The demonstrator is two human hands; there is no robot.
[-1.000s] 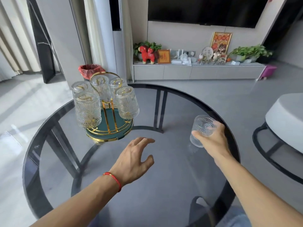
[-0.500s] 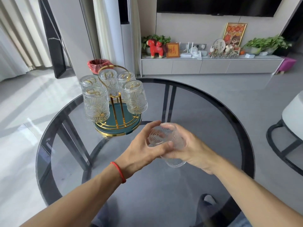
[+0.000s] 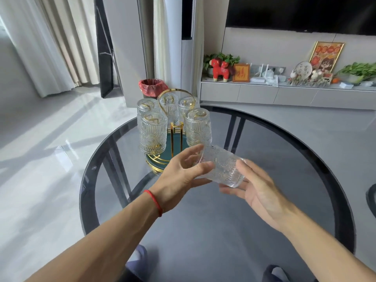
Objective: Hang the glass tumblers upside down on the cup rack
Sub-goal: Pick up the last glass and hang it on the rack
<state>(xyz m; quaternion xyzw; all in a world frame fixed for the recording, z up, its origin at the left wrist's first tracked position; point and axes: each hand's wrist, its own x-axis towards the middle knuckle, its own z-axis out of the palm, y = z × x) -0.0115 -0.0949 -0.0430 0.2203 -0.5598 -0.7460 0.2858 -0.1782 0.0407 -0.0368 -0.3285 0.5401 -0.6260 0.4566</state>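
I hold a clear ribbed glass tumbler [image 3: 221, 166] on its side above the round glass table [image 3: 305, 159]. My left hand [image 3: 181, 176] grips its mouth end between thumb and fingers. At the base end my right hand [image 3: 258, 192] has its thumb on top and its fingers underneath. Just behind, at the table's far left, stands the cup rack [image 3: 175, 135], gold wire on a green round tray. Several matching tumblers [image 3: 152, 133] hang upside down on it. The rack's near side, between the two front tumblers, faces my hands.
A bin with a red liner [image 3: 151, 87] stands on the floor behind the rack. A low TV cabinet [image 3: 284, 96] with ornaments and plants runs along the back wall. The table's dark frame shows through the glass top. My slippered feet show below.
My right hand lifted the tumbler from the table's right side and brought it to the middle. My left hand met it, and the tumbler has turned onto its side, closer to the rack.
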